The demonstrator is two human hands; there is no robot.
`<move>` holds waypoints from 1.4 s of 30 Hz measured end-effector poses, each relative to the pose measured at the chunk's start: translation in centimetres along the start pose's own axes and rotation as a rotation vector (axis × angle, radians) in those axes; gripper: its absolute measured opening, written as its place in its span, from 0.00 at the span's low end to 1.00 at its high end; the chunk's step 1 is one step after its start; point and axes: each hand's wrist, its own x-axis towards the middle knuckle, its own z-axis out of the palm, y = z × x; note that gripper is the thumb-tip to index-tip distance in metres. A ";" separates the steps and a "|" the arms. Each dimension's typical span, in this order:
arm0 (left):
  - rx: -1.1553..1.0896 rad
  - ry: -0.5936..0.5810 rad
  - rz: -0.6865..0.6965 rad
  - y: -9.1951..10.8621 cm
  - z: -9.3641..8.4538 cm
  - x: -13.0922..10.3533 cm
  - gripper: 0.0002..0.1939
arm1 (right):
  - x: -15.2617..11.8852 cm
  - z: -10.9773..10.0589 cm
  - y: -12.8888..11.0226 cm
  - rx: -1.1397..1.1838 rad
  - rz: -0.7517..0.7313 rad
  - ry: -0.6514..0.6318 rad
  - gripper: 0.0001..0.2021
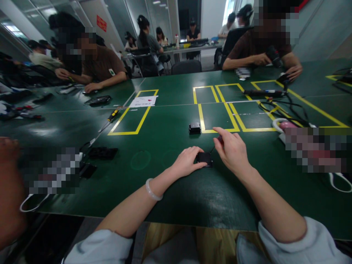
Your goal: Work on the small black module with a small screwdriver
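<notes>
L hand (187,161) rests on the green table (170,194), fingers closed on a small black box (205,158). R hand (232,150) just beside it pinches a thin tool w/ reddish handle (220,139) (tip hard to make out), angled toward the box. A 2nd black box (195,128) sits further out by the yellow tape outlines (217,110). Screwdriver (110,119) lies well to the left.

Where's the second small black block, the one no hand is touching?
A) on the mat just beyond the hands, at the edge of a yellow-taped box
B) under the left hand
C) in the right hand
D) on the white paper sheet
A: the free black block sits alone on the green mat beside the yellow tape outline, beyond the left hand and right hand.
</notes>
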 end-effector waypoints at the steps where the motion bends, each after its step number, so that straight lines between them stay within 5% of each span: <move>1: 0.000 -0.001 -0.004 0.0 0.0 0.0 0.19 | 0.0 0.0 0.0 0.004 0.004 -0.002 0.15; 42: -0.003 -0.003 -0.006 0.0 0.1 0.0 0.19 | -0.1 0.1 0.1 0.019 -0.025 0.019 0.09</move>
